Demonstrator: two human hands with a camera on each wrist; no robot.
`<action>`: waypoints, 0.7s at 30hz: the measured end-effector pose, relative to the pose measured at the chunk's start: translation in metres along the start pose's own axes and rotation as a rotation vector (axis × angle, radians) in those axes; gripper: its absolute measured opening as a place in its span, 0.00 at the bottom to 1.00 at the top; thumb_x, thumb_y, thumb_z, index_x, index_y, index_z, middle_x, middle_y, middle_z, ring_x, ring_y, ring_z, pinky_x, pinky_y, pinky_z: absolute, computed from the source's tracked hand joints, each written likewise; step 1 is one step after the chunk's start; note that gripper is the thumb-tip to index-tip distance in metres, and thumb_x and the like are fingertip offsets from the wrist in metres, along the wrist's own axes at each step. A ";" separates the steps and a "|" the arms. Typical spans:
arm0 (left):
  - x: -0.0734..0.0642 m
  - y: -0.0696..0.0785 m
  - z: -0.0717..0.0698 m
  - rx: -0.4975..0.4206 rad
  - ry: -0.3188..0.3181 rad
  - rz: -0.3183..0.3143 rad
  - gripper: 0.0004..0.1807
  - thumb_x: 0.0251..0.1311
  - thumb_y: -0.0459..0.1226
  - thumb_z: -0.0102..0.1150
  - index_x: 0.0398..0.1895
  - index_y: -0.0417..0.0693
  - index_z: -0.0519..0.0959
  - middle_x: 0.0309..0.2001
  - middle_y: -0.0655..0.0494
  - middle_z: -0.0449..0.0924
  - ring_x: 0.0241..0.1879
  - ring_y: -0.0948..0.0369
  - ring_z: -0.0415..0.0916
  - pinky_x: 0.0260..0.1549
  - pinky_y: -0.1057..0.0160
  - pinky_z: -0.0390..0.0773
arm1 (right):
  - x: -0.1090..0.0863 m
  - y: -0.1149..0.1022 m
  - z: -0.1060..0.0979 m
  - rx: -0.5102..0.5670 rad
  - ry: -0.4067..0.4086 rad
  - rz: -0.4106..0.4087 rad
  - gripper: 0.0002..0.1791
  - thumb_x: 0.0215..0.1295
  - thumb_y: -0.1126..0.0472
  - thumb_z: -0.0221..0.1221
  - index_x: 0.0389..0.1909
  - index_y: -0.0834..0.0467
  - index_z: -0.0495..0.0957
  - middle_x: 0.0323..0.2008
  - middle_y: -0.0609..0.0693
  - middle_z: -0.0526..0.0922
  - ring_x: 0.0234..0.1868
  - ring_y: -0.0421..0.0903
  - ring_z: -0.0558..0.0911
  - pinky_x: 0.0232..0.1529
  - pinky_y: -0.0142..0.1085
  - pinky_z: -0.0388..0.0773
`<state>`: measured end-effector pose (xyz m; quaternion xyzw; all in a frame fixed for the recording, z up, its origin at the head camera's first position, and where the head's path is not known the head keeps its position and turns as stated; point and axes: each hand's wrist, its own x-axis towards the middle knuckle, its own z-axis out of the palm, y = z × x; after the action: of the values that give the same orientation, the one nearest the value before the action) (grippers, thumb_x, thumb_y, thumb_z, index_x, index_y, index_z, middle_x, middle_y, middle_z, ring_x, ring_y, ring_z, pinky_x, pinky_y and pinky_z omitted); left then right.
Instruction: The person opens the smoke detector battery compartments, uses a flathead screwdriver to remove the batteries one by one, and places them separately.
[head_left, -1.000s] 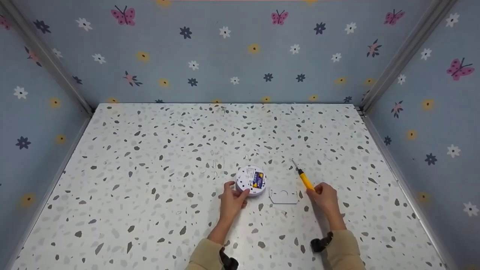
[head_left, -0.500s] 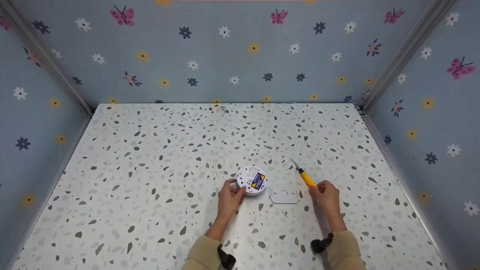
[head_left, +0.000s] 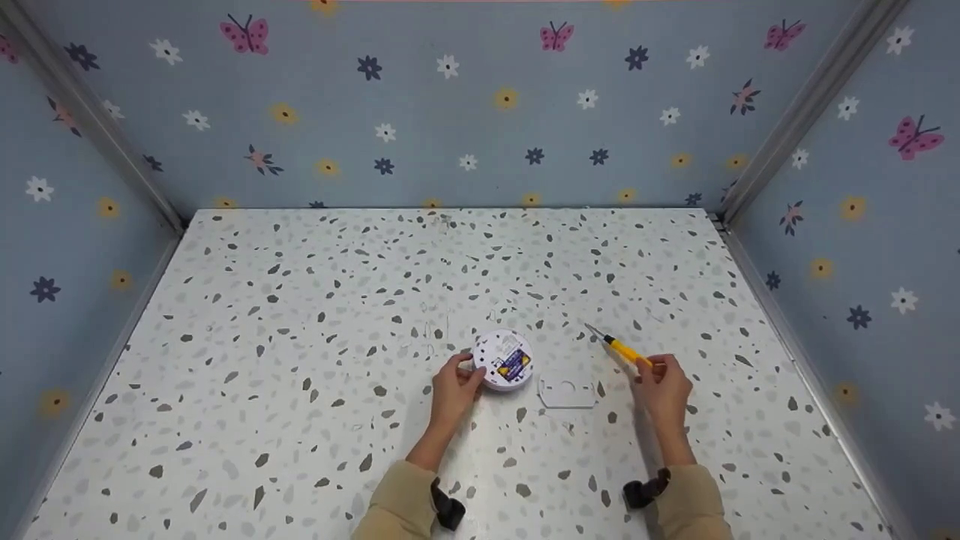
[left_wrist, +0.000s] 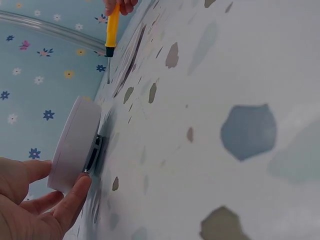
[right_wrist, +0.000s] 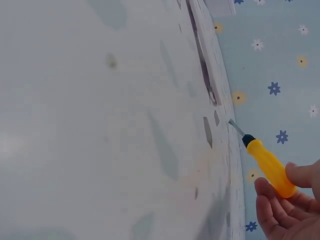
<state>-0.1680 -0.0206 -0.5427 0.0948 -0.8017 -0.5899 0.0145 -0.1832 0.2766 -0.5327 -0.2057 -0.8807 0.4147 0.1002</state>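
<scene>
At the left, the left hand (head_left: 454, 388) pinches the round white device (head_left: 491, 349) at its near-left rim. The head view shows the device's upper face, with small dark holes and a purple-and-yellow label (head_left: 514, 365); the left wrist view shows instead its smooth side and, between it and the speckled table (left_wrist: 190, 135), a dark part (left_wrist: 94, 154) that the head view hides. That view also shows the thumb on one side of the rim and the fingers on the other, so the device lies ahead and to the right of the hand, at the fingertips. Just right of the device, apart from both hands, a flat white plate (head_left: 567, 397) lies on the table. Farther right is the yellow screwdriver (head_left: 624, 351), its shaft pointing forward and left. At the far right, the right hand (head_left: 666, 386) holds it; the right wrist view shows the thumb and curled fingers closed on the handle's butt end, with most of the handle projecting beyond them. Whether the tip touches the table, I cannot tell.
</scene>
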 end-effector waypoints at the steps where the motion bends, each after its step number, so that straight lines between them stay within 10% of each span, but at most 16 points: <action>1: 0.001 0.000 0.000 0.003 -0.002 0.000 0.19 0.55 0.34 0.57 0.49 0.35 0.71 0.26 0.51 0.74 0.22 0.60 0.74 0.20 0.67 0.75 | 0.001 0.003 0.001 0.023 0.022 -0.015 0.13 0.62 0.58 0.53 0.41 0.63 0.70 0.34 0.58 0.76 0.32 0.50 0.79 0.26 0.33 0.75; 10: 0.011 0.004 -0.003 0.039 -0.011 -0.014 0.17 0.55 0.34 0.56 0.48 0.35 0.73 0.26 0.51 0.75 0.22 0.61 0.73 0.21 0.67 0.74 | 0.027 0.050 0.023 0.121 0.197 -0.100 0.16 0.59 0.48 0.53 0.41 0.55 0.72 0.34 0.48 0.77 0.29 0.39 0.78 0.30 0.26 0.75; 21: 0.025 0.008 -0.003 0.069 -0.005 -0.014 0.13 0.55 0.33 0.56 0.43 0.36 0.76 0.27 0.50 0.76 0.24 0.60 0.74 0.21 0.67 0.75 | 0.020 0.048 0.017 0.414 0.116 -0.140 0.12 0.58 0.57 0.57 0.40 0.58 0.73 0.35 0.53 0.77 0.31 0.43 0.80 0.33 0.26 0.76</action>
<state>-0.1929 -0.0252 -0.5363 0.0995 -0.8210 -0.5621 0.0050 -0.1933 0.3011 -0.5804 -0.1424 -0.7816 0.5662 0.2194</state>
